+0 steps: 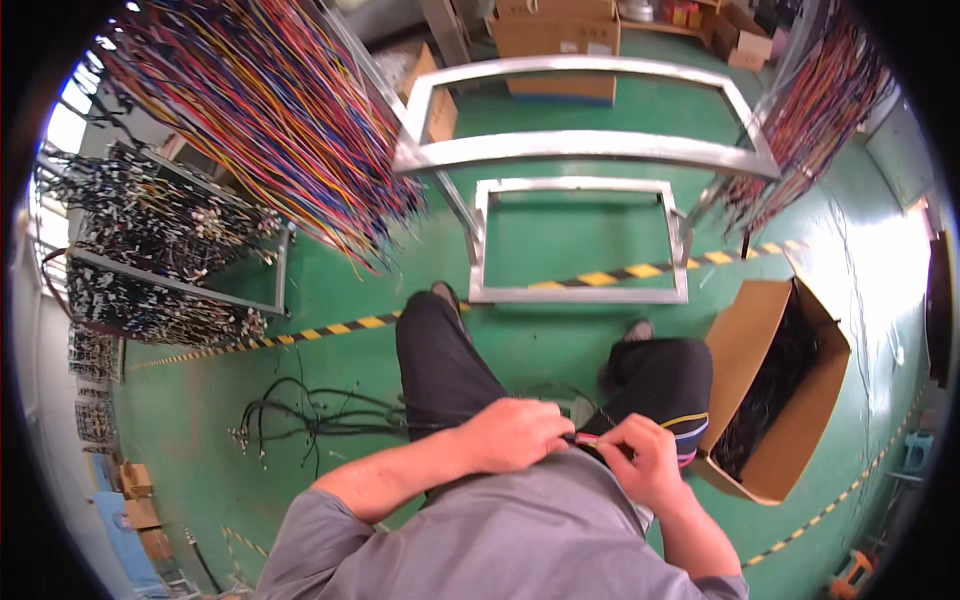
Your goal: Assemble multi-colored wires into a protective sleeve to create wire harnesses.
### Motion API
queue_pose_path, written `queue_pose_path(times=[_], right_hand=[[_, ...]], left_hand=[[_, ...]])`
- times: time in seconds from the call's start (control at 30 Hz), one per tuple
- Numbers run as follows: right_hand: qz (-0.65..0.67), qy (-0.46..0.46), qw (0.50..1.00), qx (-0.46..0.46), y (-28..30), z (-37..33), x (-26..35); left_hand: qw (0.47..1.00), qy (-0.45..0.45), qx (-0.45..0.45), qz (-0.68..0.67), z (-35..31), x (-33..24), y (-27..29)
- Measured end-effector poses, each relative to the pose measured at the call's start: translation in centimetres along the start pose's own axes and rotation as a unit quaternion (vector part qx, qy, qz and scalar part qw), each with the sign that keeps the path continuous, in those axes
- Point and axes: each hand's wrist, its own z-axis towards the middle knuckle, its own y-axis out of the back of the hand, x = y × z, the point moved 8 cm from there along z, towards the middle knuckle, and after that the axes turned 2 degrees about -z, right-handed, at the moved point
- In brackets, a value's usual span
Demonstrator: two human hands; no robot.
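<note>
In front of my waist, my left hand [525,435] is closed on the end of a black cable harness [330,427]. The harness runs left across my thigh, its branches and small connectors spreading out beside my leg. My right hand [645,458] pinches short coloured wires [588,439], pink and yellow-green among them, which come out of the dark end between my hands. The fingertips of both hands nearly meet there. Yellow, white-blue and pink wires [688,430] lie over my right thigh. How the fingers sit on the wires is partly hidden.
An open cardboard box [790,430] of black cables stands right of my leg. Ahead is a silver metal frame [580,295]. Bundles of coloured wires [270,110] hang at the left, others at the right. A rack of black harnesses [165,240] stands farther left. Striped tape [360,325] crosses the floor.
</note>
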Motion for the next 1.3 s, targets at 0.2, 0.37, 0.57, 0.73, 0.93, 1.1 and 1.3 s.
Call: queue_pose_path(times=[0.2, 0.37, 0.57, 0.73, 0.93, 1.1, 1.3], right_hand=[[0.052, -0.045, 0.998, -0.009, -1.3, 0.0, 0.8], [0.055, -0.064, 0.995, -0.058, -1.2, -0.2, 0.5], [0.054, -0.033, 0.994, -0.089, -0.6, 0.0, -0.1], [0.052, -0.027, 0.997, -0.041, -1.2, -0.1, -0.1], [0.068, -0.053, 0.996, -0.024, -1.4, 0.0, 0.3], [0.061, -0.083, 0.995, -0.001, -1.7, 0.0, 0.0], [0.083, -0.128, 0.988, 0.003, -1.6, -0.2, 0.1]], left_hand=[[1.0, -0.015, 0.004, -0.02, -0.2, -0.5, -1.0], [0.999, -0.016, 0.008, -0.042, 0.0, -0.1, -1.6], [0.998, 0.034, -0.015, -0.049, -0.2, 0.1, 0.0], [0.999, 0.014, -0.018, -0.038, -0.1, -0.5, -0.2], [0.999, 0.009, -0.015, -0.035, 0.1, -0.6, 0.0], [0.998, 0.037, 0.003, -0.043, 0.5, -0.2, 0.0], [0.981, 0.146, 0.034, -0.126, 0.8, 0.1, -0.6]])
